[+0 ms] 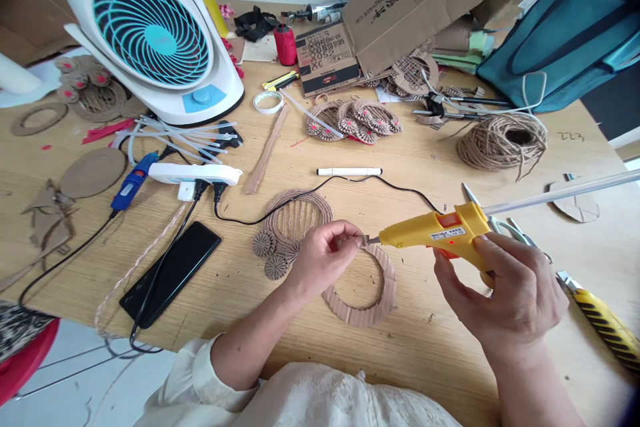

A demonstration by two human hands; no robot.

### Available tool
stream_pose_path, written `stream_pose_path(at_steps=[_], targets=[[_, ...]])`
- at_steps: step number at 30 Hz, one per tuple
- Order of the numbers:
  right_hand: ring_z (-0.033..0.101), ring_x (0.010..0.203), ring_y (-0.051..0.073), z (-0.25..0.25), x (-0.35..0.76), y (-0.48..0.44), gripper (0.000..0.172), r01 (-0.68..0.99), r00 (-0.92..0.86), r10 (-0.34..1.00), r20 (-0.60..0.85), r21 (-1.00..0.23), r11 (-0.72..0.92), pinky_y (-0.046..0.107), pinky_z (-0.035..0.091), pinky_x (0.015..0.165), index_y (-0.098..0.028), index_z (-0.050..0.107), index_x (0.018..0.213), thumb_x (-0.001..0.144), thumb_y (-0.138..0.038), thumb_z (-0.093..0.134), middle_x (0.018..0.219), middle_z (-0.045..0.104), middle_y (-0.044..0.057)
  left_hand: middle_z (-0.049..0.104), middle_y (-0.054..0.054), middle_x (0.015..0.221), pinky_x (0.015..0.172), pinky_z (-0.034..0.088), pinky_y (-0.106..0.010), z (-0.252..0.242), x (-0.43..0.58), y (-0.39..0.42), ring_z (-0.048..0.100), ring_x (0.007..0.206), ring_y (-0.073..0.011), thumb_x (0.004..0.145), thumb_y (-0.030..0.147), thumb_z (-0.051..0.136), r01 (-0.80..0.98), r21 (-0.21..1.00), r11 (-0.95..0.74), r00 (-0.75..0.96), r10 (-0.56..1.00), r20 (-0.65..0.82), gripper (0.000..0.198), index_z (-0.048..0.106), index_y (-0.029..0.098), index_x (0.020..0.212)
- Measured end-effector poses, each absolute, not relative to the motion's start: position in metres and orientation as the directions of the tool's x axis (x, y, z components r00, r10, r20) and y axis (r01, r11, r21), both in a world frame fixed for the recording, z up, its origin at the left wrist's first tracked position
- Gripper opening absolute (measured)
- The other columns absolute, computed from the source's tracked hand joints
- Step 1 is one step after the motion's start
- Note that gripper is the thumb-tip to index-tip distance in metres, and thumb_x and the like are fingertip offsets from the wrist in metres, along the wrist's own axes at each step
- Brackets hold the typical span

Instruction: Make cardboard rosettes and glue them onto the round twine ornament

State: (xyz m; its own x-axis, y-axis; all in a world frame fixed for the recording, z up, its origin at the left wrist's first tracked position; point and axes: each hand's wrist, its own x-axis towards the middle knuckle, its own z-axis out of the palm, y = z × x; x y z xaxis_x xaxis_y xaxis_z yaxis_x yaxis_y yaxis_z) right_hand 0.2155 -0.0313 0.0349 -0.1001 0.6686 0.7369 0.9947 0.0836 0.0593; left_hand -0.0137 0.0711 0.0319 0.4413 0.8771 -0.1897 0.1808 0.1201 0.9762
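Observation:
My right hand [505, 293] grips a yellow hot glue gun [440, 232] with a clear glue stick [565, 191] out its back. Its nozzle points left and meets a small cardboard piece [356, 240] pinched in my left hand [323, 257]. Both hands hover over a corrugated cardboard ring [367, 307] lying on the wooden table [410, 167]. Just left of it lies a second round cardboard frame [295, 213] with small rolled rosettes [264, 243] at its edge. The gun's black cord [350, 180] runs left to a white power strip [195, 174].
A black phone [170, 273] lies front left. A white and teal fan [150, 33], a blue glue gun [129, 181] and loose glue sticks [185, 137] are at back left. A twine ball [503, 140], white marker [349, 171], tape roll [268, 101], cardboard boxes [400, 7], teal bag [565, 40], yellow utility knife [605, 323].

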Motion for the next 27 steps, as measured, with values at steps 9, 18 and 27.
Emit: stream_pose_path(at_steps=[9, 18, 27], targets=[[0.067, 0.077, 0.023, 0.0342, 0.2162, -0.0293, 0.076, 0.993, -0.120, 0.639, 0.760, 0.077, 0.094, 0.035, 0.053, 0.067, -0.021, 0.049, 0.138, 0.072, -0.030, 0.085, 0.104, 0.072, 0.011, 0.056, 0.002, 0.066, 0.054, 0.031, -0.024, 0.0319, -0.0139, 0.0711, 0.043, 0.059, -0.0106, 0.084, 0.032, 0.062, 0.213, 0.971, 0.108, 0.442, 0.875, -0.194, 0.017, 0.069, 0.016, 0.080], [0.067, 0.072, 0.022, 0.0369, 0.2144, -0.0249, 0.080, 0.989, -0.149, 0.602, 0.785, 0.114, 0.096, 0.032, 0.051, 0.063, -0.014, 0.054, 0.134, 0.063, -0.026, 0.091, 0.099, 0.073, 0.013, 0.060, 0.001, 0.068, 0.060, 0.037, -0.025, 0.0333, -0.0135, 0.0709, 0.049, 0.063, -0.0121, 0.083, 0.030, 0.060, 0.231, 0.969, 0.086, 0.476, 0.859, -0.190, 0.017, 0.069, 0.016, 0.080], [0.068, 0.072, 0.023, 0.0388, 0.2149, -0.0250, 0.078, 0.987, -0.158, 0.600, 0.784, 0.117, 0.108, 0.032, 0.052, 0.063, -0.013, 0.055, 0.131, 0.064, -0.024, 0.091, 0.098, 0.074, 0.014, 0.060, 0.000, 0.068, 0.059, 0.037, -0.026, 0.0316, -0.0140, 0.0709, 0.049, 0.062, -0.0125, 0.082, 0.031, 0.060, 0.244, 0.967, 0.079, 0.478, 0.857, -0.191, 0.018, 0.070, 0.016, 0.080]])
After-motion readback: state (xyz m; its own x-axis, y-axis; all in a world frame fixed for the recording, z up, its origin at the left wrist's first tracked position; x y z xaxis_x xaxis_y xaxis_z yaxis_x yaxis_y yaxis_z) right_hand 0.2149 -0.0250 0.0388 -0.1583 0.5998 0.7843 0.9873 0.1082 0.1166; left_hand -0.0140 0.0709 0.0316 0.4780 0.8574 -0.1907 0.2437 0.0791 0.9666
